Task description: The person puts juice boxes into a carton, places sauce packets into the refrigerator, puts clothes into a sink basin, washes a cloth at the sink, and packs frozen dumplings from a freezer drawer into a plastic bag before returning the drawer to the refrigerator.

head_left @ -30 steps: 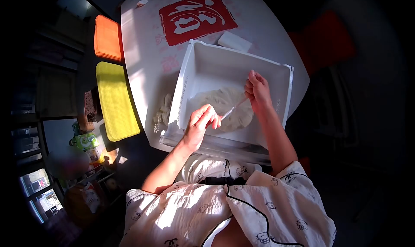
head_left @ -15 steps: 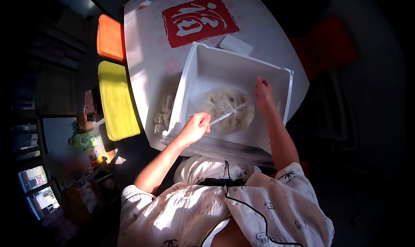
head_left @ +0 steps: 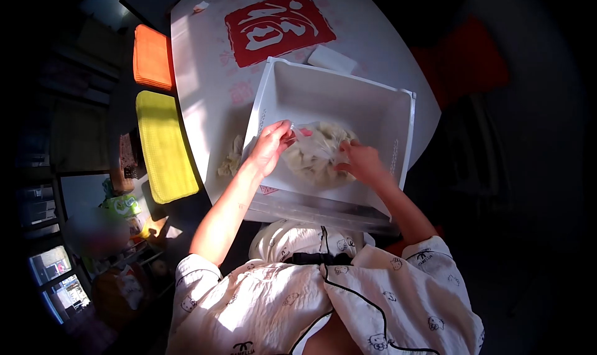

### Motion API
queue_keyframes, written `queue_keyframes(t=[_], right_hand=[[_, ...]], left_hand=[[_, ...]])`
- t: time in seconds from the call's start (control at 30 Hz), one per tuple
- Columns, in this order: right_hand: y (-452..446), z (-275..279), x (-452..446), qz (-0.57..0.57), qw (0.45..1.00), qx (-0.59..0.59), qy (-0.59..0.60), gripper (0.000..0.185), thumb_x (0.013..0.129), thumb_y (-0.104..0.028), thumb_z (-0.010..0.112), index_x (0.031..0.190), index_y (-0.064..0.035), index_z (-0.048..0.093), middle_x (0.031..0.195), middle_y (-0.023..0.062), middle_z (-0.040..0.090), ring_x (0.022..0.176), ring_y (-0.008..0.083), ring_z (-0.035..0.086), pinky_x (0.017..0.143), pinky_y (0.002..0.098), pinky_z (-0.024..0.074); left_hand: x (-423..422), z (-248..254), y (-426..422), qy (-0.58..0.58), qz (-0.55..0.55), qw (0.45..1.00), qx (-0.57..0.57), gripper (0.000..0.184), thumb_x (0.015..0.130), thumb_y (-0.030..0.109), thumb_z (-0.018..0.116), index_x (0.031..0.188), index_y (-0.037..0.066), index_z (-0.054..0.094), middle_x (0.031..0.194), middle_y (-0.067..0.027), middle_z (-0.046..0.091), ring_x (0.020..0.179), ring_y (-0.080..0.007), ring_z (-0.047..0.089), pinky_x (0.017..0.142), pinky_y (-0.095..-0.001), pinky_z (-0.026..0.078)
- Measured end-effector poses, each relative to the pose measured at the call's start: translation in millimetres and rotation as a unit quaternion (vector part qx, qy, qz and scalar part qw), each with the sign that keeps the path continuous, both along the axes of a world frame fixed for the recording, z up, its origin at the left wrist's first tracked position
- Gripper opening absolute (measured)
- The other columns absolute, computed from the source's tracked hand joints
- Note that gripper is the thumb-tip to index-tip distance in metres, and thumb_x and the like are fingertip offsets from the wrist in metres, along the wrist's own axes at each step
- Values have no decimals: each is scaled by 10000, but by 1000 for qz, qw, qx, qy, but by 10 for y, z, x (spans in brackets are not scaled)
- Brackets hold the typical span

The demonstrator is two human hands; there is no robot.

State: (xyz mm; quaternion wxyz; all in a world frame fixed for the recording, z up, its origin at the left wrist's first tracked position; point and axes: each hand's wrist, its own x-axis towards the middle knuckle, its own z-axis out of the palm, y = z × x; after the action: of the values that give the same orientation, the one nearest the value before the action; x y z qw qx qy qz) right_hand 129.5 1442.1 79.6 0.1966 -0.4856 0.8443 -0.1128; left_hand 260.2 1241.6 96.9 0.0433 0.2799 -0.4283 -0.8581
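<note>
A clear plastic bag of pale dumplings (head_left: 320, 171) lies inside a white drawer-like bin (head_left: 336, 84) on the table. At the bag's upper left, my left hand (head_left: 272, 145) is closed on a gathered part of the plastic. A small pink-red patch shows beside those fingers. Over the bag's right side, my right hand (head_left: 362, 162) has its fingers curled and pinching the plastic. The bag's film between both hands is bunched and partly hidden by the fingers.
The white table (head_left: 199, 63) bears a red printed square (head_left: 280, 28). A white box-like object (head_left: 333, 59) sits behind the bin, and a crumpled plastic bag (head_left: 231, 159) lies to its left. Yellow (head_left: 166, 147) and orange (head_left: 153, 56) chairs flank the table's left edge.
My left hand has moved up along the bag's left side. My right hand has come down and left from the bin's right side onto the bag. The pulled, twisted plastic has loosened.
</note>
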Motion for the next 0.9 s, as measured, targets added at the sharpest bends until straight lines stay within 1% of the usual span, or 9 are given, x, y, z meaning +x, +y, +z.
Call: queue_keyframes(t=[0.1, 0.13, 0.2, 0.23, 0.37, 0.43, 0.53, 0.73, 0.9], right_hand=[[-127, 4, 38, 28, 999, -32, 28, 288, 709, -272, 673, 880, -78, 548, 801, 117, 581, 723, 308, 599, 616, 387, 468], [-149, 2, 38, 38, 998, -40, 33, 277, 704, -260, 677, 867, -80, 544, 802, 119, 578, 723, 308, 599, 605, 383, 467], [-145, 0, 23, 55, 998, -37, 22, 301, 702, -238, 680, 905, -77, 526, 817, 119, 580, 722, 314, 596, 600, 384, 466], [-135, -1, 7, 65, 997, -34, 17, 315, 702, -227, 681, 924, -75, 517, 825, 119, 581, 721, 318, 595, 597, 384, 466], [-47, -59, -60, 53, 997, -51, 9, 642, 637, -324, 723, 1124, -44, 412, 764, 124, 588, 707, 315, 599, 594, 396, 463], [41, -137, -95, 61, 997, -34, 46, 874, 595, -410, 740, 1257, -27, 317, 731, 136, 595, 692, 324, 600, 580, 398, 457], [62, -134, -150, 23, 990, 137, -23, 1099, 529, -468, 765, 1310, 61, 201, 736, 180, 599, 702, 322, 609, 600, 378, 471], [-49, -460, 2, 45, 990, 129, -23, 1117, 535, -395, 781, 1262, 181, 157, 740, 188, 610, 706, 333, 620, 633, 365, 504], [-233, -668, 210, -19, 983, 179, 33, 1040, 594, -308, 736, 1259, 214, 131, 777, 189, 624, 694, 255, 640, 572, 339, 513]], left_hand=[[-6, -126, 157, -64, -52, 995, 57, 301, 865, 286, 524, 700, 47, 442, 703, -26, 509, 800, -195, 542, 666, -325, 428], [-18, -113, 272, -71, -82, 984, -141, 291, 844, 286, 553, 735, 40, 440, 738, -50, 515, 799, -219, 550, 669, -338, 433], [-55, -57, 483, -71, -133, 846, -512, 313, 802, 286, 611, 806, 27, 435, 806, -98, 528, 798, -268, 564, 676, -362, 442], [-42, 2, 501, -32, -174, 773, -609, 513, 685, 248, 725, 1010, -3, 417, 1042, -180, 480, 831, -324, 576, 705, -385, 465], [-53, -201, 582, -174, -331, 621, -689, 984, 513, 230, 825, 1284, 7, 254, 1213, -210, 336, 941, -350, 550, 785, -396, 476], [-72, -261, 536, -207, -338, 627, -670, 964, 515, 231, 824, 1273, 8, 271, 1200, -210, 344, 932, -358, 550, 780, -395, 477], [-122, -268, 495, -217, -349, 636, -653, 949, 502, 230, 828, 1258, 10, 299, 1184, -212, 352, 920, -370, 548, 776, -396, 477], [-127, -443, 563, -157, -281, 681, -657, 851, 468, 200, 832, 1163, -1, 383, 1128, -208, 369, 896, -385, 542, 754, -419, 478], [-204, -619, 696, -104, -236, 719, -645, 705, 490, 64, 782, 1065, -48, 392, 1084, -237, 357, 852, -415, 534, 728, -440, 481]])
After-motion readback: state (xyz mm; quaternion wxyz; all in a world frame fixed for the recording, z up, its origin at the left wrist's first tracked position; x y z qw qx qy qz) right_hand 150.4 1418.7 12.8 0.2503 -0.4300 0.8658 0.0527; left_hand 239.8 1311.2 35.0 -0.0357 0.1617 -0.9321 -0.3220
